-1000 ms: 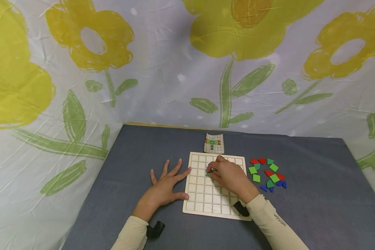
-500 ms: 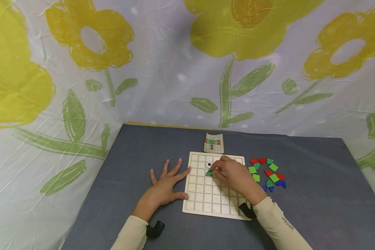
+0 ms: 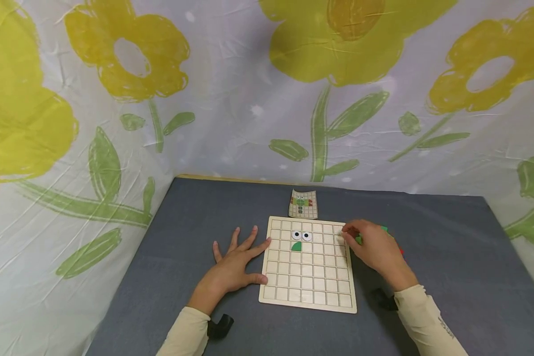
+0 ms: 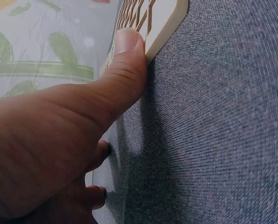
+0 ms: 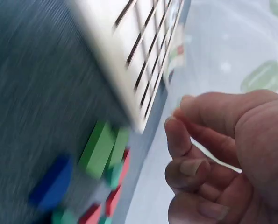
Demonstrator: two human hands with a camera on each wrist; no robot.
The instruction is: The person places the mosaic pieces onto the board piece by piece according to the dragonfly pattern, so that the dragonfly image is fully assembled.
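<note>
A wooden grid board lies on the dark table, two round eye pieces and a green quarter-circle piece on its upper cells. Spread wide, my left hand touches the board's left edge with thumb and index finger; the left wrist view shows the thumb on the rim. Past the board's right edge, my right hand hovers over loose coloured pieces, covering most of them. Its fingers are loosely curled, thumb tip near the index fingertip, and I see nothing held there in the right wrist view.
Behind the board stands a small pattern card with a printed coloured figure. Among the loose pieces are green squares, a blue piece and red pieces. A flower-printed curtain closes off the table's back.
My right hand has left the board and moved right, over the loose pieces. The two eye pieces and the green quarter-circle now show uncovered. My left hand has stayed put.
</note>
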